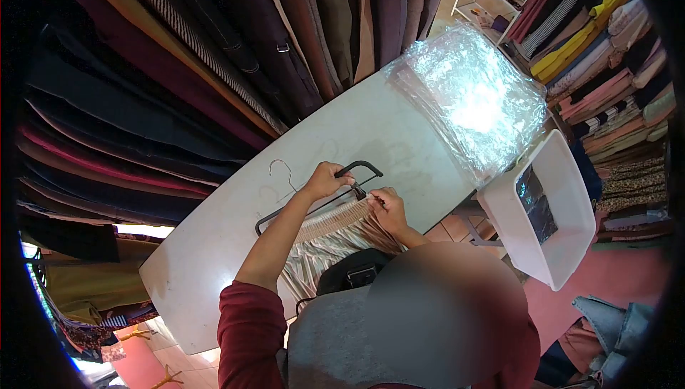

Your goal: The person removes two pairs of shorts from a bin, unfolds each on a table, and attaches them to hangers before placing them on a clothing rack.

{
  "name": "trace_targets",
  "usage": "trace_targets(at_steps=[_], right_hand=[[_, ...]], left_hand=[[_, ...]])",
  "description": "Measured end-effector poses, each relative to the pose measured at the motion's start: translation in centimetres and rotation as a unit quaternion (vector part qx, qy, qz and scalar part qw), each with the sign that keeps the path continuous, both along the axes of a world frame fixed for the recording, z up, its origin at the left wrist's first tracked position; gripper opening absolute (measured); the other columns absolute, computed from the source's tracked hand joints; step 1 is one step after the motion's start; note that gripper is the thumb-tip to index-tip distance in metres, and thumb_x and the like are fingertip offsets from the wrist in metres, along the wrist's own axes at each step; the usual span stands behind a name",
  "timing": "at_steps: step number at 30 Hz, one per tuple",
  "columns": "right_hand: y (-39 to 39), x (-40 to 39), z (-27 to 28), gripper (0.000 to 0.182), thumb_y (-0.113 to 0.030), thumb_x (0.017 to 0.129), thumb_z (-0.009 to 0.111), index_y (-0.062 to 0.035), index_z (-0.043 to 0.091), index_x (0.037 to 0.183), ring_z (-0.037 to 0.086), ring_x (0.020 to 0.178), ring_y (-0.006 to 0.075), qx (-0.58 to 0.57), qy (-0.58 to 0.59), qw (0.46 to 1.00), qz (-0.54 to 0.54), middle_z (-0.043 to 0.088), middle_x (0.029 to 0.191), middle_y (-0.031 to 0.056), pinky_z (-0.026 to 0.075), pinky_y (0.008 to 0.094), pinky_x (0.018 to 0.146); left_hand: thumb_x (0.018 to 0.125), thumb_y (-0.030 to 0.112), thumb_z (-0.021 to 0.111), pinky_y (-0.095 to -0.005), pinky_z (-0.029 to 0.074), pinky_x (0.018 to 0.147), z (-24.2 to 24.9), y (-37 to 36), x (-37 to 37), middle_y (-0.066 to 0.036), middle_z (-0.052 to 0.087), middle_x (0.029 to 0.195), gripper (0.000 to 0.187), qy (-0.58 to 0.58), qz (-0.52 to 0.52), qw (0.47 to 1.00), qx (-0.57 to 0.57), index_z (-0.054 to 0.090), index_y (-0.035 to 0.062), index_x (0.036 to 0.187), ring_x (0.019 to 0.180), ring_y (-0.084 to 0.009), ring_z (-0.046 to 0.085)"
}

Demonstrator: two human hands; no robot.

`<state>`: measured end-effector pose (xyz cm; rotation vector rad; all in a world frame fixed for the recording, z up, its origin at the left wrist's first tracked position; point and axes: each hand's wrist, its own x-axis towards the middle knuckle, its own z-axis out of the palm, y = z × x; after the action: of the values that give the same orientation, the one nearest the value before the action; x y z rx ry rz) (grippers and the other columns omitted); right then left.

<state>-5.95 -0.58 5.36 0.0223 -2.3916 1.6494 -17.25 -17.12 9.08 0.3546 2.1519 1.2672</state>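
Note:
A black clip hanger (307,203) with a metal hook lies on the white table. My left hand (330,180) is closed around its right end, at the dark clip (359,191). A cream, shiny garment with a gathered elastic waistband (332,219), perhaps a skirt, spreads from the hanger toward my body. My right hand (387,210) pinches the right end of that waistband, just beside the clip. Whether the clip's jaws have the cloth between them cannot be made out. The garment's lower part is hidden behind a black bag (349,272) and my body.
The white table (214,260) runs diagonally under my hands. A stack of clear plastic packages (474,100) lies at its far right end. Beside it stands a tilted white bin (564,210) with a dark package inside. Racks of hanging clothes (235,32) crowd the table's far side.

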Motion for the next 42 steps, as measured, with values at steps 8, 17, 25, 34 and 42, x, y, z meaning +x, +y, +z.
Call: trace_targets(at_steps=[8,17,25,34,42], right_hand=[[-0.4,-0.3,-0.8,0.009,-0.003,0.071,0.058,0.0008,0.058,0.079,0.052,0.060,0.0170,-0.060,-0.050,0.995,-0.055,0.055,0.070,0.0097,0.041,0.0262,0.054],[3.2,-2.7,-1.9,0.013,-0.007,0.072,0.062,0.0027,0.060,0.080,0.051,0.059,0.0071,-0.136,-0.255,0.956,0.054,0.058,0.067,0.0020,0.041,0.0210,0.055],[4.2,-5.6,-1.4,0.030,-0.013,0.069,0.059,-0.0018,0.054,0.097,0.052,0.081,0.0314,0.177,-0.144,0.974,-0.017,0.057,0.089,0.0170,0.042,0.0381,0.074],[1.7,-10.5,-0.4,0.038,-0.029,0.069,0.065,-0.0062,0.055,0.097,0.046,0.094,0.0311,0.250,-0.277,0.845,0.382,0.052,0.097,0.0175,0.040,0.0402,0.076],[2.1,-3.7,-0.4,0.044,-0.029,0.068,0.065,-0.0077,0.049,0.104,0.043,0.097,0.0289,0.411,-0.087,0.887,0.192,0.044,0.103,0.0135,0.040,0.0389,0.077]], left_hand=[[0.067,0.019,0.066,-0.0270,0.042,0.058,-1.8,0.4,0.8,-0.010,0.059,0.062,0.020,0.041,-0.048,0.998,0.015,0.063,0.0005,0.074,0.058,-0.0126,0.053],[0.077,0.026,0.057,-0.0324,0.042,0.074,-0.2,-0.8,1.8,-0.017,0.055,0.096,0.030,0.195,-0.066,0.977,-0.050,0.056,0.0020,0.096,0.088,-0.0312,0.052],[0.075,0.008,0.053,-0.0372,0.033,0.088,-2.6,-11.6,14.2,-0.015,0.050,0.104,0.025,0.401,0.406,0.801,-0.183,0.054,0.0040,0.100,0.101,-0.0310,0.043],[0.072,0.013,0.053,-0.0414,0.032,0.078,-7.5,-12.6,23.2,-0.013,0.049,0.098,0.034,0.295,0.437,0.823,-0.213,0.047,0.0072,0.104,0.093,-0.0301,0.043],[0.074,0.010,0.050,-0.0415,0.029,0.082,-7.3,-11.4,23.4,-0.011,0.049,0.100,0.033,0.320,0.441,0.795,-0.267,0.047,0.0082,0.107,0.094,-0.0291,0.043]])
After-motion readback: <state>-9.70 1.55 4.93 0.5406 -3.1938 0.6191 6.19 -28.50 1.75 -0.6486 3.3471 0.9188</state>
